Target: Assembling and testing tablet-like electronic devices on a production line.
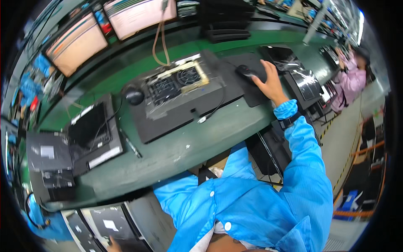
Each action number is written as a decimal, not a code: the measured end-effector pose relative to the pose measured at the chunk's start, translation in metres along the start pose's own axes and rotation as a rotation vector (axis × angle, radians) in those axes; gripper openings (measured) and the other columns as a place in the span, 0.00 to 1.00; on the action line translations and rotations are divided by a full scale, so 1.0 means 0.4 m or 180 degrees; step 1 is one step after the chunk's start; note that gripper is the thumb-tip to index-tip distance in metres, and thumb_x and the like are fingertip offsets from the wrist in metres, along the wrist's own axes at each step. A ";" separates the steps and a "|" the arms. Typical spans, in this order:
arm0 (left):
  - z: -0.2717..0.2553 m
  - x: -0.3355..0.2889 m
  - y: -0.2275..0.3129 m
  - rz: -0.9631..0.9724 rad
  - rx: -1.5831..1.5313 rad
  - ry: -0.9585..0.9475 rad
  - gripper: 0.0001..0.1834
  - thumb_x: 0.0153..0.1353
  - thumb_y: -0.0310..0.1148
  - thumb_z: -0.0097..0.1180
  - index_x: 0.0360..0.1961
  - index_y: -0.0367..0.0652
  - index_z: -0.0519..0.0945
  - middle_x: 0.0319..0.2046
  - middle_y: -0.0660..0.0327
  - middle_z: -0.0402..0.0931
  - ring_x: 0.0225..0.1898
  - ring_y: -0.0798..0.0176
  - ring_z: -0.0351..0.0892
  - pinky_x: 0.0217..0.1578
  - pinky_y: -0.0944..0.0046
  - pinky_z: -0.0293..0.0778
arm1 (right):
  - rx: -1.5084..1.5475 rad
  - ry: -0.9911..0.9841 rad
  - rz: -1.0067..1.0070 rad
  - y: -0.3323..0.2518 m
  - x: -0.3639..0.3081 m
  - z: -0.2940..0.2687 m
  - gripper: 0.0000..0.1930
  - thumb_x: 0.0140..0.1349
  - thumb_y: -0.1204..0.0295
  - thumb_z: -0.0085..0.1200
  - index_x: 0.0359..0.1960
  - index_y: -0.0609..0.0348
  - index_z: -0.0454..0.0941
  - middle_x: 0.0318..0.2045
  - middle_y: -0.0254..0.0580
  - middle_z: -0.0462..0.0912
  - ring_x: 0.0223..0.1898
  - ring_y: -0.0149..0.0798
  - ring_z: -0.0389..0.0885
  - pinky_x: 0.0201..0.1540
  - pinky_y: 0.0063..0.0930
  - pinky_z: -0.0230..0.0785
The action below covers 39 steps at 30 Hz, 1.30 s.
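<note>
Nearest to the camera is our blue jacket [252,210], at the bottom of the frame. Right of the upper middle, our right hand [273,86] is widely spread and seems to hold nothing; just beside its thumb lies the computer mouse [242,70], touched or not, we cannot tell. At the lower left edge, what we take for our left hand [113,245] shows partly by a black panel [103,215]; its grip we cannot tell. A careless thumb swing could push the mouse off its black mat [254,95]; rough fingers could scratch the panel. The mouse looks black and rounded; the panel is flat, with a white label.
</note>
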<state>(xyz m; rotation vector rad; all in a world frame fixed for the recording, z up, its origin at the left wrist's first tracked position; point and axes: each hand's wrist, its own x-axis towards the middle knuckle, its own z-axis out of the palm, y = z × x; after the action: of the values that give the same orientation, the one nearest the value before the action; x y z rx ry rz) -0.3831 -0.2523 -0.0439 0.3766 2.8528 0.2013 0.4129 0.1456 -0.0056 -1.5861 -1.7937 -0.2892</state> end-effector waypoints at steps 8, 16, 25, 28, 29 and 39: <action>0.033 -0.300 0.497 0.3196 -0.2265 0.0688 0.18 0.70 0.32 0.61 0.23 0.37 0.72 0.19 0.69 0.63 0.24 0.75 0.57 0.23 0.66 0.56 | 0.0263 -0.0397 -0.0299 -0.011 -0.046 -0.027 0.31 0.61 0.61 0.66 0.66 0.54 0.74 0.66 0.57 0.69 0.69 0.59 0.67 0.69 0.48 0.63; 0.184 -0.559 0.843 0.4627 -0.2664 -0.0115 0.12 0.60 0.26 0.69 0.23 0.38 0.78 0.15 0.60 0.73 0.16 0.69 0.71 0.20 0.66 0.66 | 0.0267 -0.0404 -0.0383 -0.035 -0.028 0.016 0.25 0.61 0.62 0.65 0.60 0.52 0.78 0.64 0.55 0.71 0.66 0.58 0.70 0.67 0.47 0.67; 0.171 -0.541 0.859 0.4436 -0.3304 0.0316 0.08 0.58 0.25 0.68 0.27 0.40 0.79 0.19 0.58 0.74 0.20 0.57 0.75 0.25 0.61 0.71 | 0.0251 -0.0631 -0.0190 0.001 -0.032 0.006 0.23 0.64 0.74 0.60 0.61 0.58 0.77 0.68 0.54 0.68 0.70 0.57 0.66 0.72 0.43 0.59; 0.078 -0.372 0.815 0.3780 -0.3288 0.1437 0.13 0.62 0.23 0.61 0.48 0.36 0.78 0.46 0.51 0.77 0.52 0.54 0.78 0.54 0.57 0.73 | 0.0205 -0.0255 -0.0369 0.018 -0.034 0.024 0.27 0.66 0.74 0.57 0.67 0.60 0.71 0.71 0.53 0.65 0.72 0.56 0.64 0.73 0.43 0.57; 0.064 -0.281 0.795 0.3288 -0.3886 0.1260 0.18 0.64 0.24 0.60 0.55 0.36 0.75 0.52 0.54 0.75 0.55 0.57 0.75 0.58 0.58 0.71 | 0.0208 -0.0190 -0.0453 0.009 -0.028 0.023 0.27 0.66 0.74 0.57 0.68 0.60 0.70 0.71 0.53 0.65 0.72 0.56 0.64 0.72 0.43 0.57; -0.106 0.238 0.735 0.1163 -0.5095 0.0268 0.37 0.61 0.35 0.66 0.68 0.28 0.66 0.45 0.62 0.78 0.37 0.71 0.70 0.41 0.69 0.68 | 0.0842 -0.0809 -0.1056 -0.384 -0.028 0.001 0.21 0.60 0.77 0.61 0.56 0.64 0.78 0.63 0.55 0.73 0.65 0.59 0.73 0.66 0.45 0.66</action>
<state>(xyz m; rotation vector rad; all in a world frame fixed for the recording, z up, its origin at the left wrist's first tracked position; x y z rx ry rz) -0.4140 0.0505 0.0241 0.4464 1.7479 2.2421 0.2692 0.1033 0.0303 -1.1794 -2.1915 0.0026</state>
